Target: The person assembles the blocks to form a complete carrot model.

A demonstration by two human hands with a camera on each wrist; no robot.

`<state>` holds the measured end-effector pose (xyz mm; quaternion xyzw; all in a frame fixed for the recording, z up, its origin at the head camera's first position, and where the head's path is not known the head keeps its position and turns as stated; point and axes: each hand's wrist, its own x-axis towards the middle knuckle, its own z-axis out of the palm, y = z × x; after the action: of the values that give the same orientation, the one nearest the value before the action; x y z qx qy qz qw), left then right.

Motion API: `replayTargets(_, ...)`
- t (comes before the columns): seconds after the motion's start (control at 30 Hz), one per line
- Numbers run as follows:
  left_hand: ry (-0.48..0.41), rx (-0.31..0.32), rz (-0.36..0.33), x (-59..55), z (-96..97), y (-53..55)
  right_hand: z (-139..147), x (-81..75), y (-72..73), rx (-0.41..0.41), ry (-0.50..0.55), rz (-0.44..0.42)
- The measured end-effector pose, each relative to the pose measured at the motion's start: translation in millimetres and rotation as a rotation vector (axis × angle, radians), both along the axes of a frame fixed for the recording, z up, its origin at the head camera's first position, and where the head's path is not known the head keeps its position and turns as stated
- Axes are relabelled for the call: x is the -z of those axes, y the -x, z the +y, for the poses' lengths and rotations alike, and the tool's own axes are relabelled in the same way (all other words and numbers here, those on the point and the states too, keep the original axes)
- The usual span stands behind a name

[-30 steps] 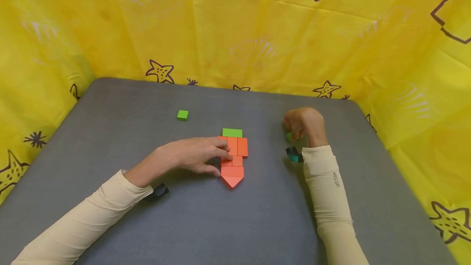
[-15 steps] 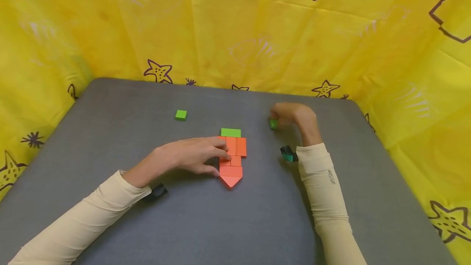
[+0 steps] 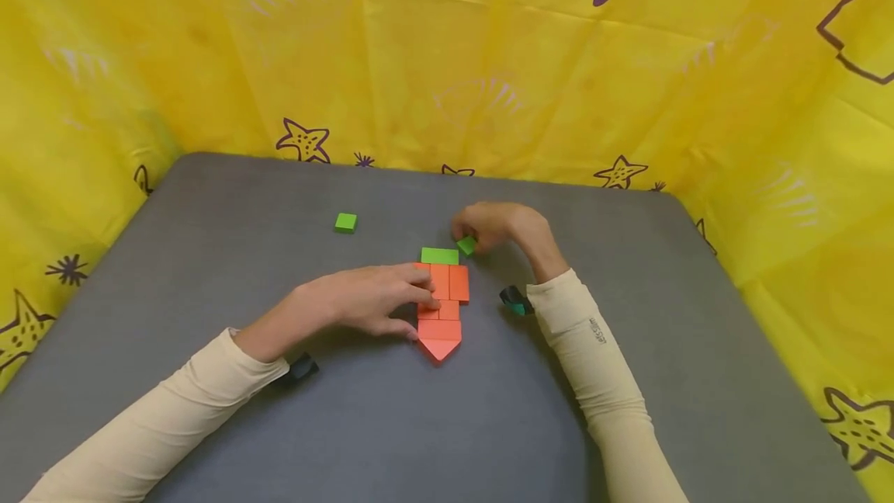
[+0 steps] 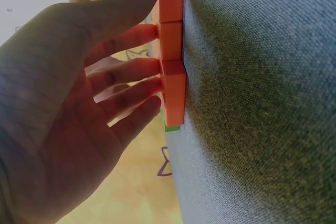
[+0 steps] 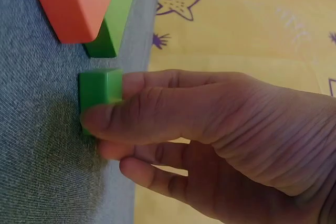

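Orange blocks (image 3: 439, 330) lie flat in the middle of the table, fitted together into a shape with a pointed near end. A green rectangular block (image 3: 440, 256) sits against their far end. My left hand (image 3: 363, 297) rests its outstretched fingertips on the left side of the orange blocks; in the left wrist view the fingertips (image 4: 152, 66) touch their top faces. My right hand (image 3: 492, 225) pinches a small green block (image 5: 97, 95) between thumb and fingers. That block is right beside the right end of the green rectangular block, with a narrow gap in the right wrist view.
Another small green block (image 3: 345, 223) lies farther back on the left of the grey table (image 3: 279, 441). Yellow cloth (image 3: 447, 60) printed with sea creatures hangs around the table's back and sides. Dark straps (image 3: 513, 300) show at both wrists.
My right hand has carried the small green block leftward from the right side of the table to the green rectangular block. The left hand stays on the orange blocks.
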<state>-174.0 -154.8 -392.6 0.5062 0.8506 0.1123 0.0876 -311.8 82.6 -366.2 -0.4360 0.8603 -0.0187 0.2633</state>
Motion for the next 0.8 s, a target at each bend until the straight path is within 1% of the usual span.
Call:
replayTargets(0.1,0.008,-0.006,-0.001,0.0,0.6,-0.3,-1.2,0.6,-1.5,0.011,-0.003,-0.006)
replayTargets(0.3,0.016,-0.015,-0.004,-0.5,-0.5,-1.1,-2.2,-0.9,-5.1,0.004,0.016,-0.019)
replayTargets(0.43,0.025,-0.020,-0.018,0.2,-0.6,-1.3,-2.1,0.0,-6.4,-0.004,0.032,-0.024)
replayTargets(0.67,0.030,-0.023,-0.024,0.7,0.2,-0.1,-0.9,-1.9,-5.8,0.040,0.012,-0.049)
replayTargets(0.8,0.029,-0.021,-0.016,1.4,-0.5,0.1,-1.6,-1.1,-5.5,0.035,0.006,-0.046)
